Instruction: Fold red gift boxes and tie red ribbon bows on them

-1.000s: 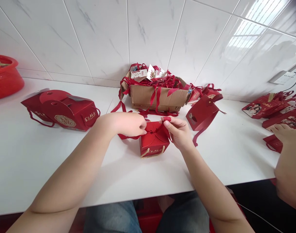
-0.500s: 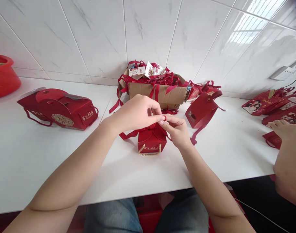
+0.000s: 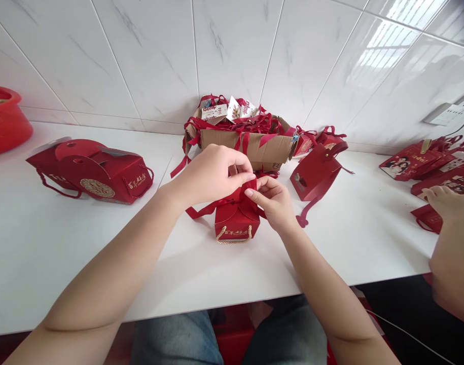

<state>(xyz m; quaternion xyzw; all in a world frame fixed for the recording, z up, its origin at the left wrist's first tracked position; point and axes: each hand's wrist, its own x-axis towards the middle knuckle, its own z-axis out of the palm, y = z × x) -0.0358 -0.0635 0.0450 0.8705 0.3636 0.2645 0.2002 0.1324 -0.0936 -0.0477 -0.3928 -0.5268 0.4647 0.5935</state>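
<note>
A small red gift box [image 3: 237, 221] with gold lettering and a gold cord handle stands upright on the white table in front of me. Red ribbon [image 3: 204, 209] comes out from its top on the left side. Above the box, my left hand [image 3: 223, 172] pinches the top of a red ribbon loop between thumb and fingers. My right hand [image 3: 273, 201] is closed on the same ribbon from the right, its thumb on the near face. The knot area is partly hidden behind my fingers.
Behind the box stands a cardboard carton [image 3: 250, 147] heaped with red ribbons and tags. Red boxes [image 3: 102, 172] lie left, near a red plastic basket [image 3: 7, 121]. A red bag-shaped box [image 3: 315, 172] stands right. Another person's hand [image 3: 450, 203] rests by more red boxes [image 3: 410, 159].
My fingers have shifted slightly apart, and more of the red ribbon shows between them. My right hand has moved a little left and down. The box stays in place.
</note>
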